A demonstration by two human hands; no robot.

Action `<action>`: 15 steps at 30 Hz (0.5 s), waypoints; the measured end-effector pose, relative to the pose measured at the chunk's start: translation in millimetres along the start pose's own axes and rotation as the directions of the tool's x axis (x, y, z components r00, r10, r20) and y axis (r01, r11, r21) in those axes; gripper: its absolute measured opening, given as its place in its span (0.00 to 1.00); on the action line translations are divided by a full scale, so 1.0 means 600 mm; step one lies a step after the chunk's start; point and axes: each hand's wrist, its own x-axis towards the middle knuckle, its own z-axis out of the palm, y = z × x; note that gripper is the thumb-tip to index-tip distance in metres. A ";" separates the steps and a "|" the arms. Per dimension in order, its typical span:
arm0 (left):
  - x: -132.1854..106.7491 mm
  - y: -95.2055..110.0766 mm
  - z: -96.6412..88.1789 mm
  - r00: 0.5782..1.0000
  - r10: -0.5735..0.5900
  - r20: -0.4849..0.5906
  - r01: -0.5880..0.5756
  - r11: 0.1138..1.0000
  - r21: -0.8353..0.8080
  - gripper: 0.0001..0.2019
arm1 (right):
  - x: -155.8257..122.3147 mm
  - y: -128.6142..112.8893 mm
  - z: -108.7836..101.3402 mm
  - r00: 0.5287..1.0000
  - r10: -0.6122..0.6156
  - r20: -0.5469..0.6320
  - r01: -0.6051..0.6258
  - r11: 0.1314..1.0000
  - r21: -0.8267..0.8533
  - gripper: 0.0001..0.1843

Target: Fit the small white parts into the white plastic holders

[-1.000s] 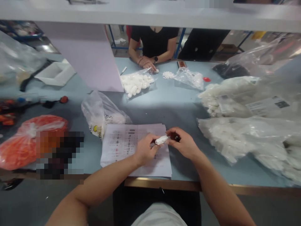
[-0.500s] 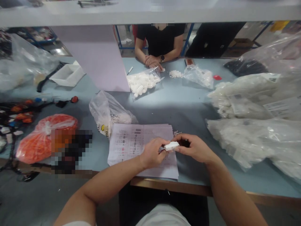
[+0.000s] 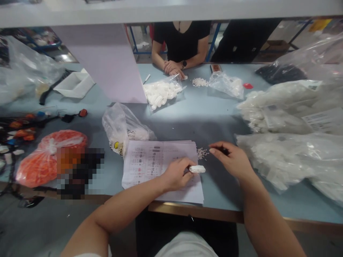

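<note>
My left hand (image 3: 177, 174) pinches a small white plastic part (image 3: 197, 169) over a stack of printed sheets (image 3: 158, 160) on the blue table (image 3: 200, 117). My right hand (image 3: 232, 159) has come off the part and hovers just right of it, fingers curled, with something dark partly hidden in its grip. A scatter of tiny white bits (image 3: 202, 153) lies on the table between the sheets and my right hand.
Big clear bags of white parts (image 3: 289, 157) fill the right side. A small bag (image 3: 120, 126) lies behind the sheets, an orange bag (image 3: 50, 155) at the left. Across the table a person rests their hands (image 3: 173, 67) by another bag of white parts (image 3: 162, 92).
Both hands held the white part together before. Now my right hand has let go and moved up and to the right, while my left hand keeps the part, lowered toward the sheets.
</note>
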 end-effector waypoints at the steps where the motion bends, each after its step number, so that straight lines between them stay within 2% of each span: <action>1: 0.002 0.000 0.000 0.999 0.002 0.034 -0.002 1.000 -0.003 0.09 | 0.000 0.003 0.005 0.999 -0.033 -0.038 0.031 0.998 -0.053 0.13; 5: 0.007 -0.001 0.001 0.997 -0.002 0.082 0.002 1.000 0.001 0.10 | -0.005 0.008 0.024 0.964 -0.243 -0.109 0.198 0.928 -0.316 0.11; 8: 0.007 -0.002 0.001 0.996 -0.009 0.089 0.008 1.000 0.009 0.10 | -0.010 0.005 0.031 0.924 -0.368 -0.108 0.293 0.860 -0.418 0.12; 15: 0.005 -0.003 0.000 0.995 -0.002 0.101 0.001 1.000 0.010 0.10 | -0.013 0.003 0.026 0.910 -0.406 -0.089 0.328 0.834 -0.444 0.21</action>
